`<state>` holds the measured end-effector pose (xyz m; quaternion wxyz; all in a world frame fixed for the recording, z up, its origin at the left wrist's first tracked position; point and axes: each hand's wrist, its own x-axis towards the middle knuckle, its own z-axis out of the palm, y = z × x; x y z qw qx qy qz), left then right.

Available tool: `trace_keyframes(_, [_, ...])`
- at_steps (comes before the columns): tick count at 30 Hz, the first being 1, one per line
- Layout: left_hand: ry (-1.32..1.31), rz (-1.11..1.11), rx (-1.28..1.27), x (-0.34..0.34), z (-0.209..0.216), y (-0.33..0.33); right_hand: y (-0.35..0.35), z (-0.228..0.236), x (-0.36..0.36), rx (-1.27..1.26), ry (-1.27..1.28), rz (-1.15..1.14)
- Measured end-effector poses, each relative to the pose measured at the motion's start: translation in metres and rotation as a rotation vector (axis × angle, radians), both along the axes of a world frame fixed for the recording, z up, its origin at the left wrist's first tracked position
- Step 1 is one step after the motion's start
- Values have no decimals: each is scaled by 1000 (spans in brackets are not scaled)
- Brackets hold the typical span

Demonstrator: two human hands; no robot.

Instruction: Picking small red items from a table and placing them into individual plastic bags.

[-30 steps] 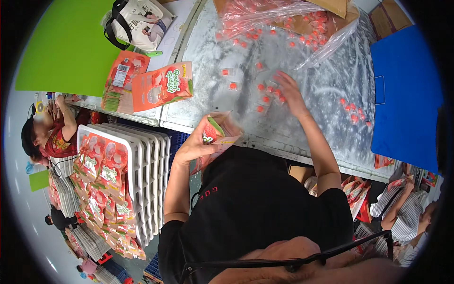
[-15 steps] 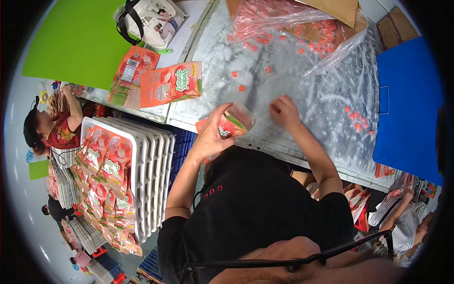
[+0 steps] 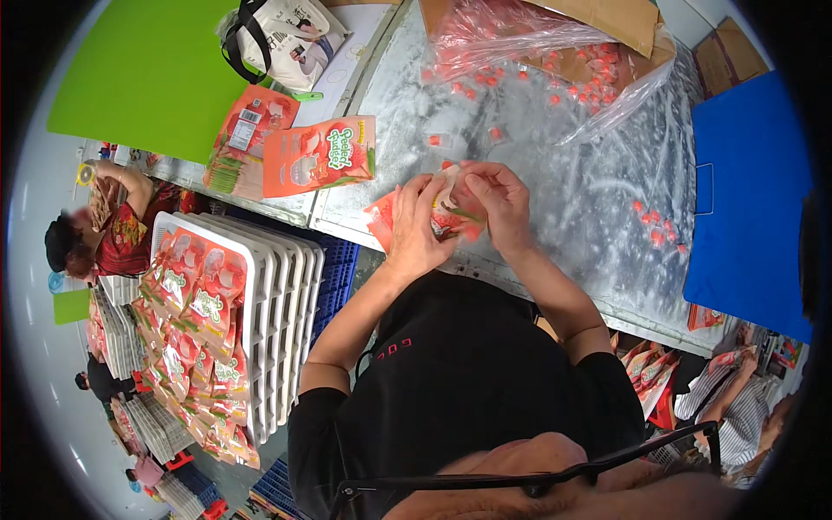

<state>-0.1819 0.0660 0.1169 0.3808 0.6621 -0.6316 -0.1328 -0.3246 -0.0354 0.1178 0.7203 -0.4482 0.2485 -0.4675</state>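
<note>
My left hand (image 3: 416, 227) is closed round a red pouch (image 3: 380, 221) with a pale upper part and green print, held tilted just above the near edge of the metal table. At the pouch's mouth my right hand (image 3: 503, 206) has thumb and fingers pressed together. What is pinched there, pouch edge or a small piece, is hidden. Just beyond the fingers shows a small red-ended piece (image 3: 446, 165). Farther back lie two similar pieces in clear wrap, one on the left (image 3: 434, 140) and one on the right (image 3: 496, 134).
Flat red pouches (image 3: 319, 158) lie at the left. A torn plastic bag (image 3: 520, 35) in a carton spills small red pieces; several more (image 3: 656, 227) lie right. Stacked white trays (image 3: 282, 321) hold filled pouches. A blue panel (image 3: 750, 199) stands right. Other people work nearby.
My right hand has moved left from over the table to the pouch's mouth. The pouch, still in my left hand, has shifted slightly and turned.
</note>
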Motion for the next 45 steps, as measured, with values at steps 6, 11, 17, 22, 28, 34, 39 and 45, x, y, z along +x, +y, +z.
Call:
trace_keyframes(6, [94, 2, -13, -5, -2, -9, -3, 24, -2, -68, 26, 89])
trace_keyframes(11, [184, 11, -24, -2, -4, -16, -10, 27, -2, -63, -116, 96])
trace_keyframes(17, [319, 2, -281, 19, -7, -13, -23, 5, -33, -523, 453, 30])
trace_keyframes(22, [272, 57, -345, 33, -13, -8, 24, -66, -60, -962, 1014, 546])
trace_keyframes(28, [253, -29, -222, 27, -3, -5, -7, 18, -47, -562, 690, 180])
trace_keyframes(34, [214, 6, -203, 22, 0, -10, -39, 60, -14, -1167, 586, 59])
trace_keyframes(39, [243, 118, -209, 38, 5, 1, -157, -70, 25, -1097, 1111, -411])
trace_keyframes(45, [284, 176, -171, 48, 11, 9, -275, -125, 82, -1029, 1313, -277])
